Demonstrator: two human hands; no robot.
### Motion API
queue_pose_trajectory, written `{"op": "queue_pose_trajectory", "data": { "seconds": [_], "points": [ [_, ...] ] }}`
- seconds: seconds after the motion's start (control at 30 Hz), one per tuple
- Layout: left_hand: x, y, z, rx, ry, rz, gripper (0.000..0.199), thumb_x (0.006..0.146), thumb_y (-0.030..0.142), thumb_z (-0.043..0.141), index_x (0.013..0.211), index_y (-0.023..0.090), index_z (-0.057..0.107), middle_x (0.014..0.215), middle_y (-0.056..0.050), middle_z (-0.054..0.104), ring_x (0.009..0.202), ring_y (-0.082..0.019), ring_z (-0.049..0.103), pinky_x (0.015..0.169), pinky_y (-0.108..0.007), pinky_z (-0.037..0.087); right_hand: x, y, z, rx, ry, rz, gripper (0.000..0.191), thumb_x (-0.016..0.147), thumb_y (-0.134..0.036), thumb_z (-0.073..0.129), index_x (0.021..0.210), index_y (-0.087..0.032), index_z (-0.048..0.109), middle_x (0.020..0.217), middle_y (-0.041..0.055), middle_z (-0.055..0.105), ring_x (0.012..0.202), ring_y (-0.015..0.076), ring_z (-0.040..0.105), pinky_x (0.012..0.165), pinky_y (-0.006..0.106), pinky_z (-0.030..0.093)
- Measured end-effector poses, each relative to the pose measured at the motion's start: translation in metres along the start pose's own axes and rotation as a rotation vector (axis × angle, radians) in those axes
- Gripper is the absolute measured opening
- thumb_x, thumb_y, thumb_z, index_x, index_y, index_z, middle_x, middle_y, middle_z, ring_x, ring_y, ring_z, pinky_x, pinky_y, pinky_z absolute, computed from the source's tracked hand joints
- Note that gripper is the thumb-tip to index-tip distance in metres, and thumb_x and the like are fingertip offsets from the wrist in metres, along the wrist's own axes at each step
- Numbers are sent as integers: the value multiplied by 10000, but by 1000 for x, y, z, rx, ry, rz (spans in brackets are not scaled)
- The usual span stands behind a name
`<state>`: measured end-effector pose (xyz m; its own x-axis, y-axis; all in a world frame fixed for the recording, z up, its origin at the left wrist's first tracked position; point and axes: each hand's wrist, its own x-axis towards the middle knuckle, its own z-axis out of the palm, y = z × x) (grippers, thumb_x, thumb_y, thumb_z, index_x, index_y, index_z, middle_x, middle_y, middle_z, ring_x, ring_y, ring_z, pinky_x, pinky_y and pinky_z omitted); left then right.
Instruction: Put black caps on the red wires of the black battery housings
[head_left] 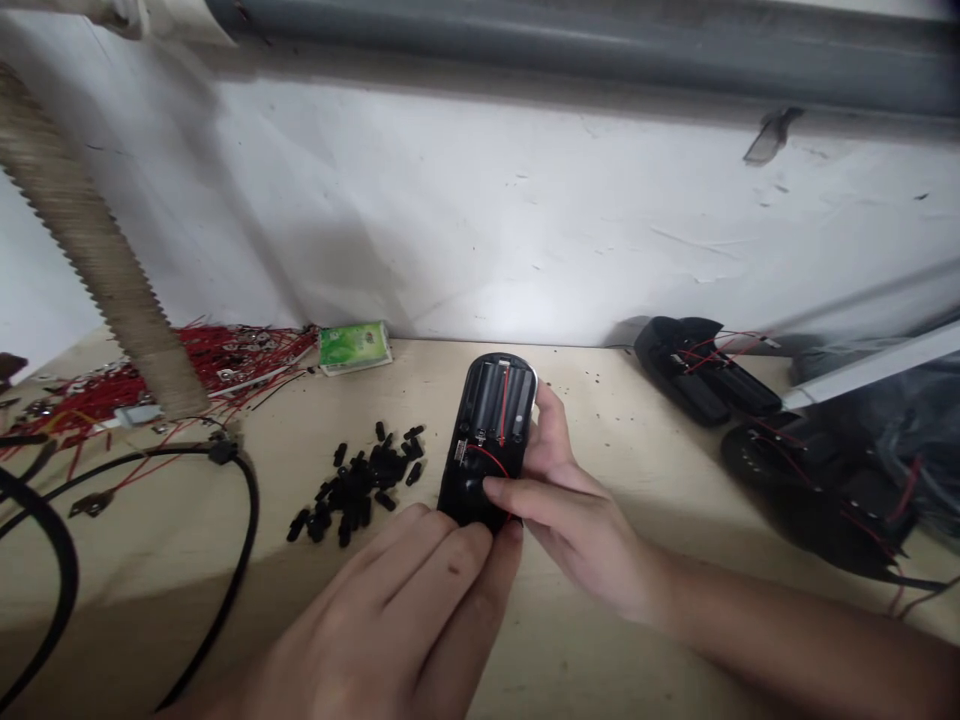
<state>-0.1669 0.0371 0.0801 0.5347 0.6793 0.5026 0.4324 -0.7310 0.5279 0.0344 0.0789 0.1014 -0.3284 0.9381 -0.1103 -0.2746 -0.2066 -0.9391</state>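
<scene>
A long black plastic housing with a rounded far end stands tilted over the table, its battery bay facing me. A red wire runs along the bay and curves across the lower part. My right hand grips its right side, thumb on the front face and fingers behind. At the near end, the curled fingers of my left hand close on the housing's lower edge; their tips are partly hidden. Left of the housing lies a loose pile of small black plastic pieces.
Red wires with metal tabs heap at the back left, beside a green packet. A ribbed post and black cable stand left. More black housings with red wires lie right, near a dark plastic bag.
</scene>
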Motion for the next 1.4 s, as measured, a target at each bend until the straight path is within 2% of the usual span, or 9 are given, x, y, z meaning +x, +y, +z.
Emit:
{"op": "queue_pose_trajectory", "data": {
  "seconds": [0.1,0.2,0.33,0.5,0.77,0.87,1.03,1.17,1.4],
  "points": [
    [-5,-1,-4,117,-41,21,597,1049,57,499,1620,230,488,1265,-24,791,1080,-214,758,1127,-328,588,0,-1,2,35,3,-1,901,953,-188,724,1645,-499,238,1637,-42,517,1540,202,459,1340,429,273],
    [-5,-2,-9,254,-29,128,536,1072,78,441,1597,164,507,1319,-39,781,1145,-230,733,1184,-355,541,0,0,2,70,-8,-6,856,966,-187,715,1633,-490,272,1635,-59,520,1540,179,451,1344,403,266],
    [11,2,-14,431,16,316,383,1101,92,377,1401,48,611,1139,-74,830,987,-251,754,980,-393,611,-1,4,1,59,-14,-2,779,1022,-204,685,1619,-475,265,1671,-67,486,1565,155,422,1367,400,207],
    [30,10,-15,412,63,305,370,1106,43,308,1120,107,672,872,-24,833,789,-208,785,774,-351,602,2,10,0,58,-32,-48,708,1037,-154,639,1580,-448,294,1722,-42,428,1618,195,365,1395,497,117],
    [18,1,-3,375,44,349,319,1112,99,406,1269,48,678,1102,-107,837,1078,-266,725,1053,-480,418,3,14,-5,34,-31,-18,721,1031,-152,627,1570,-463,262,1649,-13,500,1553,234,446,1381,590,106],
    [19,2,-3,365,54,337,311,1092,83,436,1255,62,700,1136,-117,836,1146,-255,681,1114,-493,354,3,15,-5,34,-51,-49,748,1004,-72,575,1564,-460,268,1612,-10,529,1535,222,465,1377,598,128],
    [22,5,-6,323,52,272,276,1033,40,500,1192,63,724,1139,-116,839,1158,-237,663,1120,-463,338,7,17,-5,-66,-39,-140,762,1004,-57,573,1574,-440,244,1701,0,423,1621,190,343,1397,556,81],
    [21,0,-1,168,64,164,323,940,-24,571,1208,77,719,1171,-94,826,1153,-210,668,1111,-429,360,11,19,-6,-63,-51,-124,781,1032,-93,573,1614,-430,176,1713,22,417,1594,191,394,1399,563,118],
    [21,-2,1,2,106,-39,285,966,16,631,1159,206,721,1149,-8,766,1155,-186,626,1036,-408,384,14,23,-7,-7,-57,-164,776,1035,-112,595,1613,-424,181,1715,25,433,1572,200,446,1395,581,179]
  ]
}}
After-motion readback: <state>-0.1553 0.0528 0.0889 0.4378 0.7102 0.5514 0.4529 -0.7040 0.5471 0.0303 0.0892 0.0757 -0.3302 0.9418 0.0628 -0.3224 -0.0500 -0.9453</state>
